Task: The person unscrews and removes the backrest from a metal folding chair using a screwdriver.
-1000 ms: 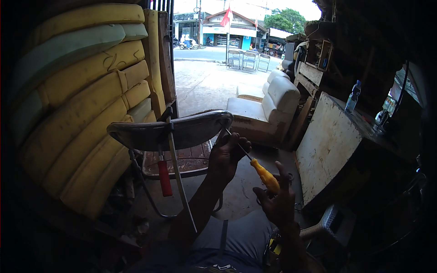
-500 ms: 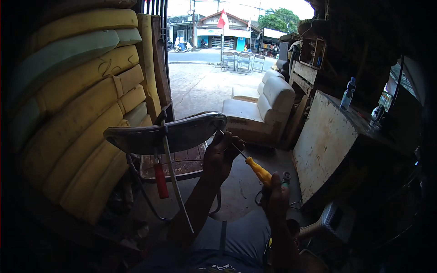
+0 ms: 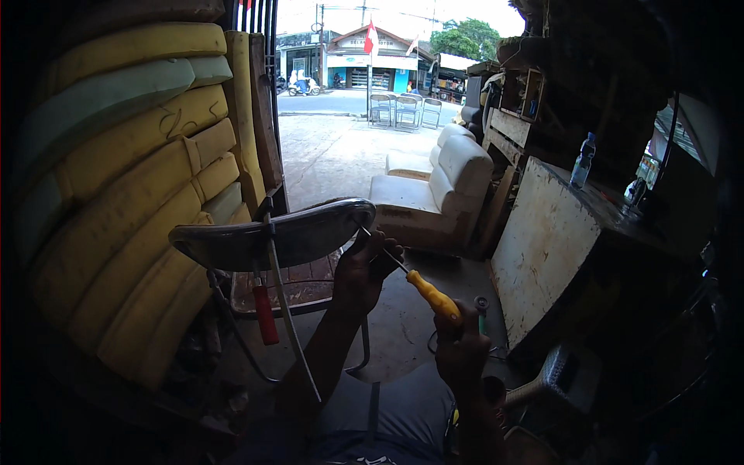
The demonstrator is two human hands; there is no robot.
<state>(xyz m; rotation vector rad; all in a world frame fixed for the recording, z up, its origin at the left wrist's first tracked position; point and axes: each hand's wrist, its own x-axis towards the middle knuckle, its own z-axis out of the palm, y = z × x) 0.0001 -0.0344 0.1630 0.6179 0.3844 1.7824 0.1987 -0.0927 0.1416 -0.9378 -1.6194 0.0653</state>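
Screwdriver (image 3: 431,294) between hands, at chair seat (image 3: 271,236)

A screwdriver (image 3: 422,285) with a yellow handle and a thin metal shaft slants up to the left, its tip meeting the right edge of an overturned chair seat (image 3: 271,236). The seat is a dark, curved shell with a glossy rim, lying roughly level on thin metal legs. A red-handled tool (image 3: 263,310) hangs upright just below the seat's underside.
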